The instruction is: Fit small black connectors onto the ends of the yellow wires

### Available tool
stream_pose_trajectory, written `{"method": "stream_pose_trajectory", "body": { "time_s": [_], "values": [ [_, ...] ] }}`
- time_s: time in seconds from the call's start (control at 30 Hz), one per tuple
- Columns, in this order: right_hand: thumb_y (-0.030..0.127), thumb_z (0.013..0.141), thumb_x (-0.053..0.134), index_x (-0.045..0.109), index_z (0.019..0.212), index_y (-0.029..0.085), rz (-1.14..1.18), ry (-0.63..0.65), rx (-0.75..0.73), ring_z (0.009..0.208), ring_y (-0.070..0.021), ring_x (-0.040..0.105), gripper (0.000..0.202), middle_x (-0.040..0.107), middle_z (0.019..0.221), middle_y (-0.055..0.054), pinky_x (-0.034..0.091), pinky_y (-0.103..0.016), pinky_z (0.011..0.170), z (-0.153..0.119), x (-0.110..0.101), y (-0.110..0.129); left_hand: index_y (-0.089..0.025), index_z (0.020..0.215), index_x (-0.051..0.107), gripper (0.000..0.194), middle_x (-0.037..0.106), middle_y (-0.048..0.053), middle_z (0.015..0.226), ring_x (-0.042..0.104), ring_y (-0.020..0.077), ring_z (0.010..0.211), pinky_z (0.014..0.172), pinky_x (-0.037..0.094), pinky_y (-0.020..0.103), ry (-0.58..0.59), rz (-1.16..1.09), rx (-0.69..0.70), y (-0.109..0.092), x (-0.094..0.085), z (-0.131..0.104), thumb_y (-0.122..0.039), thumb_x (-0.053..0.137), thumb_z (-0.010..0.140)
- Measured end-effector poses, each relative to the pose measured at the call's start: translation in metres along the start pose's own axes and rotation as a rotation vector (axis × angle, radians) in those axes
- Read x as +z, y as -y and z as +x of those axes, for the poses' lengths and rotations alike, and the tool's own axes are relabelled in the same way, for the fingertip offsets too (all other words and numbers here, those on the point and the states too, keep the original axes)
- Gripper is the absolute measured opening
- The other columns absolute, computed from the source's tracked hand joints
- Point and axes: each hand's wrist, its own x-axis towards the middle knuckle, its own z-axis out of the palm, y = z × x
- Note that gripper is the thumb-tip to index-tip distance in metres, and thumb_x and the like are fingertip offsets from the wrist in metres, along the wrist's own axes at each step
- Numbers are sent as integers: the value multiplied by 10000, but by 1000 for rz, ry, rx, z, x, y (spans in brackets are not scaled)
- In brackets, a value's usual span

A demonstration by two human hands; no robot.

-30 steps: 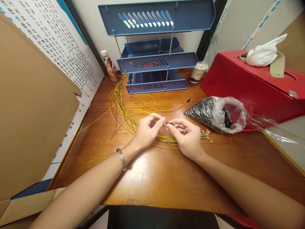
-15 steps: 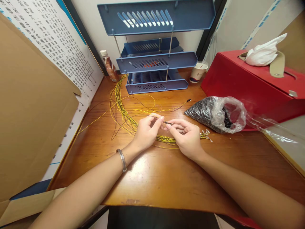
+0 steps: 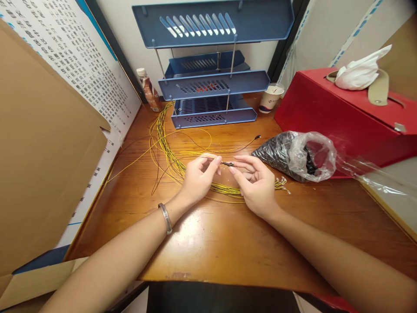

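My left hand [image 3: 199, 177] pinches a thin wire between thumb and forefinger. A small black connector [image 3: 227, 164] sticks out to the right of those fingertips, at the wire's end. My right hand [image 3: 256, 182] is at the connector's free end, thumb and forefinger apart; whether a fingertip touches it is hard to tell. Beneath both hands runs a curved bundle of yellow and black wires [image 3: 169, 152], partly hidden by them. Its pale-tipped ends [image 3: 282, 184] fan out right of my right hand. Another wire ends in a black connector [image 3: 257, 137] farther back.
An open plastic bag of small black parts [image 3: 276, 152] lies right of my hands, before a red box [image 3: 325, 117] holding tissues. Behind stand a blue tiered rack [image 3: 215, 84], a bottle [image 3: 150, 92] and a paper cup [image 3: 271, 99]. Cardboard [image 3: 48, 143] borders the left.
My right thumb and forefinger have spread and moved slightly away from the connector, leaving more of it visible. My left hand has shifted slightly left and still pinches the wire.
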Motion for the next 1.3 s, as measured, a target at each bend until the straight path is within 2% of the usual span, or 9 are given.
{"method": "stream_pose_trajectory", "body": {
  "time_s": [0.27, 0.5, 0.63, 0.7, 0.8, 0.87, 1.07, 1.3],
  "values": [
    [323, 859, 752, 715, 1118, 214, -17, -11, -35, 470, -63, 545, 283, 745, 1079, -97, 349, -187, 334, 1, 0, -2, -154, 756, 643, 300, 606, -13, 613, 548, 93, 566, 627, 457, 231, 15, -7, -24, 0, 0, 0, -379, 641, 954],
    [311, 860, 754, 740, 1058, 212, -13, -23, -35, 419, -42, 480, 222, 750, 1007, -71, 334, -187, 317, -2, -1, -2, -157, 756, 645, 357, 615, -4, 609, 563, 107, 569, 618, 466, 245, 15, -15, -41, -2, 1, -1, -465, 655, 936],
    [302, 854, 755, 737, 1041, 204, -17, -21, -39, 410, -41, 472, 212, 749, 984, -65, 325, -192, 319, -1, -1, -2, -158, 796, 662, 329, 620, -5, 620, 557, 108, 565, 616, 467, 247, 59, -51, -45, -3, 0, 0, -462, 676, 922],
    [284, 847, 756, 741, 1026, 203, -34, -28, -62, 472, -67, 538, 198, 752, 970, -67, 343, -191, 342, -1, -1, -1, -159, 800, 667, 313, 626, -2, 634, 561, 109, 577, 623, 468, 247, 73, -55, -39, -3, 0, -1, -445, 673, 928],
    [252, 839, 754, 748, 1008, 203, -74, -46, -110, 691, -134, 668, 176, 753, 972, -74, 412, -190, 418, 0, 0, -1, -158, 750, 657, 327, 634, 11, 658, 574, 112, 609, 639, 467, 245, 67, -34, -25, -2, 0, -1, -417, 647, 950],
    [243, 842, 748, 748, 1010, 202, -91, -47, -126, 800, -162, 696, 173, 751, 974, -75, 458, -198, 471, 0, 0, -1, -158, 743, 656, 324, 641, 17, 673, 581, 114, 624, 642, 468, 244, 59, -20, -24, -2, 0, -1, -404, 645, 953],
    [256, 851, 740, 741, 1017, 195, -96, -39, -127, 798, -168, 698, 178, 743, 977, -75, 513, -228, 529, -1, 0, -1, -160, 754, 659, 305, 666, 27, 706, 599, 115, 640, 634, 473, 237, 44, 10, -8, 0, 0, -2, -385, 641, 958],
    [341, 861, 748, 729, 1032, 203, -100, -45, -91, 885, -210, 708, 220, 737, 994, -95, 549, -251, 540, 0, -1, -2, -152, 737, 688, 354, 706, 63, 726, 630, 140, 651, 589, 482, 245, 70, 30, -8, -5, -2, -2, -450, 667, 928]
  ]
}}
